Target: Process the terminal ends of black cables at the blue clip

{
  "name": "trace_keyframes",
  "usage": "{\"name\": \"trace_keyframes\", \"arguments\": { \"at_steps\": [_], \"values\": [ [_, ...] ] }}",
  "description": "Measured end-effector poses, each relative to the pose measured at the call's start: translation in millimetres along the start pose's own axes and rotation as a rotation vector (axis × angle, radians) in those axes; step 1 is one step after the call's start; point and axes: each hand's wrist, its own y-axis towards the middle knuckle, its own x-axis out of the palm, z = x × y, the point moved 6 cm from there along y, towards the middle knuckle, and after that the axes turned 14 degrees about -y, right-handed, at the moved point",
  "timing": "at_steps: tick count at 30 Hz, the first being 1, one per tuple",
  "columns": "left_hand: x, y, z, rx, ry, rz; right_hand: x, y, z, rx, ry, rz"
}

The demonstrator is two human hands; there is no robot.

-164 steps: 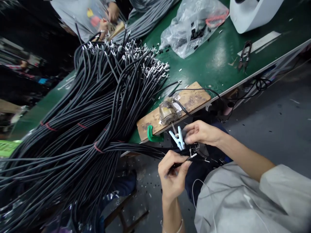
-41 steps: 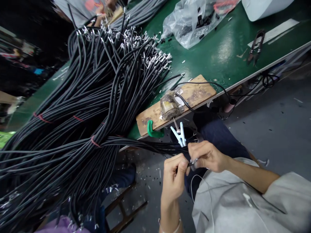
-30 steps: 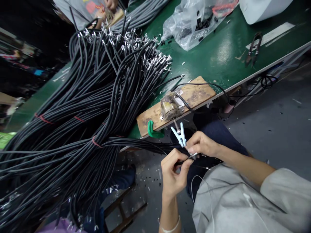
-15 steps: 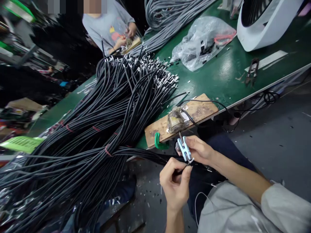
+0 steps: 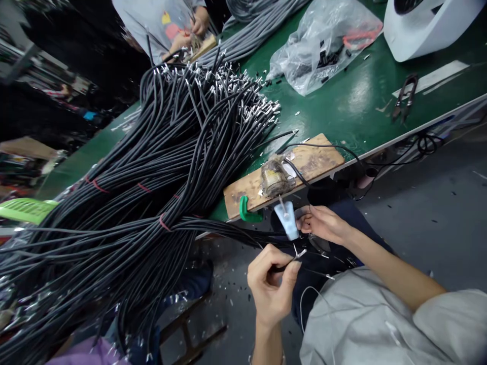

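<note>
My left hand (image 5: 271, 286) is closed, thumb and forefinger pinching a black cable whose pale stripped wire ends (image 5: 300, 253) fork out past the fingertips. Just above them, a light blue clothespin (image 5: 287, 221) hangs from the thin metal shaft of a small motor (image 5: 274, 178); its outline is smeared. My right hand (image 5: 323, 223) is beside the clothespin on the right, fingers loosely bent and apart, nothing visible in them. The motor is fixed to a wooden board (image 5: 315, 162) at the table edge, beside a green clamp (image 5: 248, 210).
A large heap of black cables (image 5: 160, 167) covers the left of the green table (image 5: 353, 111). Farther back are a plastic bag (image 5: 312, 50) of small black parts, snips (image 5: 405, 99) and a white fan (image 5: 426, 30). Across the table, another person's hands (image 5: 190, 35) work.
My right hand has let go of the clothespin and moved slightly right. The clothespin has turned and now stands apart from the wire ends. My left hand keeps its pinch; the view has shifted.
</note>
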Motion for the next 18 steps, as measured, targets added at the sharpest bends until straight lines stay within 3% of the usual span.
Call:
{"name": "trace_keyframes", "arguments": {
  "at_steps": [10, 13, 18],
  "values": [
    [-6.2, -27.1, -19.4, -0.001, -0.085, -0.101, -29.5, -23.1, -2.0, -0.004, -0.471, 0.224],
    [-17.9, -45.8, -36.7, -0.027, -0.076, -0.011, -46.3, -32.6, -9.8, -0.046, -0.503, 0.304],
    [-34.2, -73.9, -64.6, -0.189, -0.05, 0.163, -63.0, -43.9, -19.8, -0.062, -0.6, 0.392]
  ]
}}
